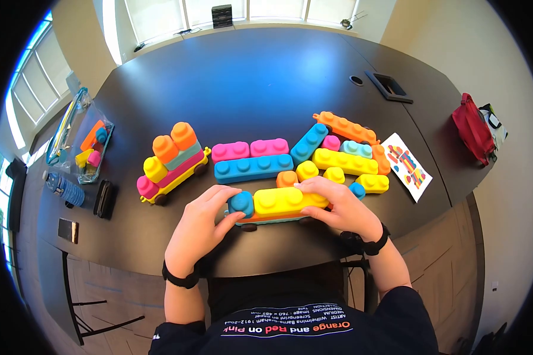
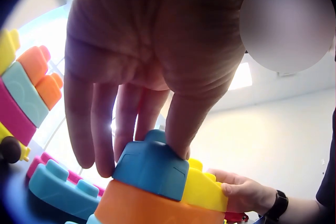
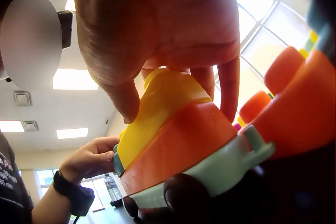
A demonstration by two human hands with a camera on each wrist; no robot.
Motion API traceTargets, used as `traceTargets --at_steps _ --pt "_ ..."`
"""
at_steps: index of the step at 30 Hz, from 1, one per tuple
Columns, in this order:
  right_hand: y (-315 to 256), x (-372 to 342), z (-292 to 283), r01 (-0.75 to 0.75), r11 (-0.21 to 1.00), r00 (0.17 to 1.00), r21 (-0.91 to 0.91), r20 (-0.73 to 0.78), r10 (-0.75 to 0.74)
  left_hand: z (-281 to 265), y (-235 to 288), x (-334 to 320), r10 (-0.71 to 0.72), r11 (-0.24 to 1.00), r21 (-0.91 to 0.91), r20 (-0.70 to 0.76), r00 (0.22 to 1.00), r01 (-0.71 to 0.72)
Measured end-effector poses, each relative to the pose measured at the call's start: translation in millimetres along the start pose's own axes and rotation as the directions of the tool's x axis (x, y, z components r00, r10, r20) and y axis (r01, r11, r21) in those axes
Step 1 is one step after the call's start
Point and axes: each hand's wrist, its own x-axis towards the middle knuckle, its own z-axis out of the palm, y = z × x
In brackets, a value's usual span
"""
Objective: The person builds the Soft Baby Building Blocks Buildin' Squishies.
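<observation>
Before me on the table stands a wheeled toy wagon: a light teal base (image 3: 220, 161) with dark wheels, an orange layer (image 3: 178, 142) on it, and on top a small blue block (image 2: 152, 166) at the left beside a long yellow block (image 1: 278, 201). My left hand (image 1: 204, 219) pinches the blue block between thumb and fingers. My right hand (image 1: 340, 207) grips the right end of the yellow block, thumb on the near side, fingers on the far side. A stacked toy wagon (image 1: 175, 165) of pink, yellow, teal and orange blocks stands off to the left.
Behind the wagon lie pink blocks (image 1: 269, 148), a long blue block (image 1: 253, 169), a yellow block (image 1: 343, 161) and an orange wheeled base (image 1: 346, 127). A picture sheet (image 1: 417, 183) lies at right. At left are a clear bag (image 1: 71, 133), a water bottle (image 1: 64, 188) and a black case (image 1: 105, 199).
</observation>
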Motion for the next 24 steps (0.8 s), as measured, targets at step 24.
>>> traceTargets --at_steps 24 --pt "-16.4 -2.0 -10.6 -0.241 0.965 0.97 -0.107 0.012 0.243 -9.6 -57.2 76.1 0.141 0.981 0.13 0.028 0.99 -0.144"
